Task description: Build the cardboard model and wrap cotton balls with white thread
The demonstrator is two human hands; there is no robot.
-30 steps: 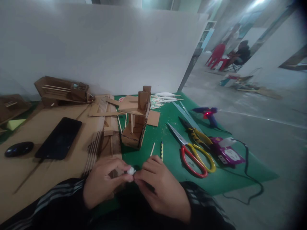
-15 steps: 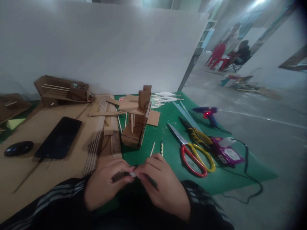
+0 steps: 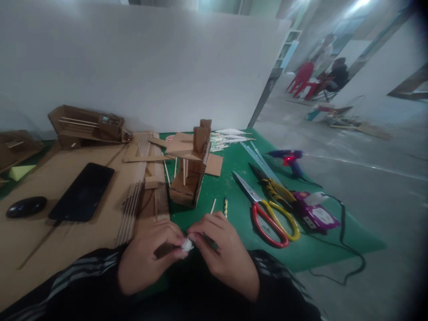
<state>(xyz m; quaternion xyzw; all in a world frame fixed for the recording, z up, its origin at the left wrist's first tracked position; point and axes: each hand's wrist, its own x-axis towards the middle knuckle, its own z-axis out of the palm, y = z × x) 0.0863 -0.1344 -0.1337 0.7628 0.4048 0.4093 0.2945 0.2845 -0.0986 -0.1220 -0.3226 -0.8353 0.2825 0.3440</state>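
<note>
A small white piece (image 3: 187, 244) shows between my two hands, low in the middle of the view. My left hand (image 3: 152, 254) pinches it between thumb and fingertips. My right hand (image 3: 223, 254) touches its right side with thumb and forefinger pressed together. The piece is too small to identify. Just beyond my hands a short stick (image 3: 213, 206) and a yellow-and-dark pencil-like stick (image 3: 225, 207) lie on the green mat (image 3: 214, 189). Behind them stands a cardboard structure (image 3: 185, 187) with thin sticks between its levels.
Scissors (image 3: 267, 218), pliers (image 3: 277, 189), a glue gun (image 3: 290, 157) and a purple power block (image 3: 316, 214) lie to the right. A phone (image 3: 83, 191), a mouse (image 3: 26, 207) and a cardboard model (image 3: 87, 127) are at the left. People sit and stand far back right.
The white piece shows more clearly between my fingers. My right hand's fingertips have shifted slightly up and around it, while my left hand has barely moved.
</note>
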